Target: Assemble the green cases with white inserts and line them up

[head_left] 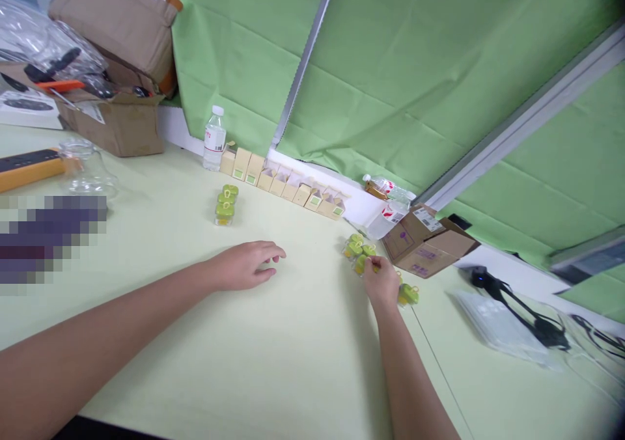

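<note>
On the right side of the table, my right hand [383, 282] has its fingers pinched at the green lid of a small clear jar [360, 264] with something yellow inside. Other jars of the same kind stand around it, such as one jar [353, 245] behind and another jar [408, 294] to the right; my hand hides part of this group. Resting low over the middle of the table, my left hand [248, 265] has loosely curled, parted fingers and holds nothing. Farther back on the left, a short row of green-lidded jars [225, 211] stands apart from both hands.
A row of small beige boxes [279, 181] lines the back edge beside an upright water bottle [213, 139]. Tilted bottles [388, 217] and an open carton [424, 245] stand back right. Cables [541, 326] lie far right; a glass vessel [85, 170] and power strip [29, 170] are left.
</note>
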Motion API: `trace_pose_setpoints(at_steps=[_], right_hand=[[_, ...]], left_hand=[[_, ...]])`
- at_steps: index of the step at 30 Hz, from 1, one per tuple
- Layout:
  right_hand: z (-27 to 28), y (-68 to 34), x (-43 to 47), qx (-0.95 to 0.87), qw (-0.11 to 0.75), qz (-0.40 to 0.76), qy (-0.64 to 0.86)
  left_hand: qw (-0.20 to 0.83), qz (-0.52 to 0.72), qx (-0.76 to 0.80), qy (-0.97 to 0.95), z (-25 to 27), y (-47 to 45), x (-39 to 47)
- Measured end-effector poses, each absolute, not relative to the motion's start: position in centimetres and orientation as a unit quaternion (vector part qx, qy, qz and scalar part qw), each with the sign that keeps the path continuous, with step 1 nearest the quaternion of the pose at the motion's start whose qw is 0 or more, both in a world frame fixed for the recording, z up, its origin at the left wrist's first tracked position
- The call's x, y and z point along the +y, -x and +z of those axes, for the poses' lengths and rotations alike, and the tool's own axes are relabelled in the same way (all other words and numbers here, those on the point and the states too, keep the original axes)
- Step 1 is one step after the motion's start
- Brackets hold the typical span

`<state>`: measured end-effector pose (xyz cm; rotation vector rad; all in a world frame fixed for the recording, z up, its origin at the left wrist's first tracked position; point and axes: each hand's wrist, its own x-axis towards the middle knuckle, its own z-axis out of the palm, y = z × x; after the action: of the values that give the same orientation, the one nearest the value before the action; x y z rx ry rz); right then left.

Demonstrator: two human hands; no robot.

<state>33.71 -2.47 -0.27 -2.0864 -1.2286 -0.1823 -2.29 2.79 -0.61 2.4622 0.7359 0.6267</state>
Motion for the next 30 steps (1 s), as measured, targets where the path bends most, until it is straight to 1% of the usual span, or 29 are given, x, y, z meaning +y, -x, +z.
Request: trace_pose_setpoints(at_steps=[2,6,8,11,14,16,18,20,22,24,26,28,30], right_hand=[[0.2,-31.7,-2.7,-0.522,0.339,-0.061,0.780],[0.5,-25.8,-3.7,-0.623,0.322,-0.004,0.713],[0.5,-22.8,-4.6,-0.673,0.335,0.062,0.657],[0.7,-19.4,-5.9,-0.723,0.353,0.100,0.585],[1.0,-17.9,-6.7,-0.730,0.377,0.135,0.554],[1.1,-17.9,-6.7,-0.701,0.421,0.160,0.553],[1.1,-18.3,-6.5,-0.638,0.488,0.212,0.557],[1.2,-18.8,-6.1,-0.546,0.551,0.299,0.556],[1.3,-19.2,-5.7,-0.443,0.592,0.402,0.540],[1.3,-19.4,-5.5,-0.358,0.604,0.491,0.515],[1.4,-19.4,-5.5,-0.306,0.599,0.547,0.499],[1.4,-19.3,-5.5,-0.276,0.578,0.582,0.502],[1.4,-19.0,-5.6,-0.253,0.551,0.613,0.506]], left_hand=[[0.243,0.235,0.264,-0.903,-0.6,2.2,2.8],[0.258,0.260,0.264,-0.892,-0.5,1.8,2.4],[0.280,0.271,0.264,-0.882,-0.5,1.5,2.1],[0.316,0.269,0.261,-0.871,-0.5,1.0,1.6],[0.339,0.255,0.246,-0.872,-0.4,0.6,1.3],[0.344,0.251,0.236,-0.873,-0.4,0.6,1.3],[0.337,0.256,0.249,-0.871,-0.6,0.7,1.7],[0.315,0.265,0.295,-0.862,-0.9,1.0,2.3],[0.287,0.272,0.361,-0.845,-1.4,1.4,3.1],[0.255,0.281,0.408,-0.830,-1.5,1.9,3.9],[0.213,0.302,0.412,-0.833,-1.2,2.2,4.1],[0.176,0.331,0.367,-0.851,-0.6,2.2,3.7],[0.172,0.347,0.288,-0.876,0.2,2.0,2.8]])
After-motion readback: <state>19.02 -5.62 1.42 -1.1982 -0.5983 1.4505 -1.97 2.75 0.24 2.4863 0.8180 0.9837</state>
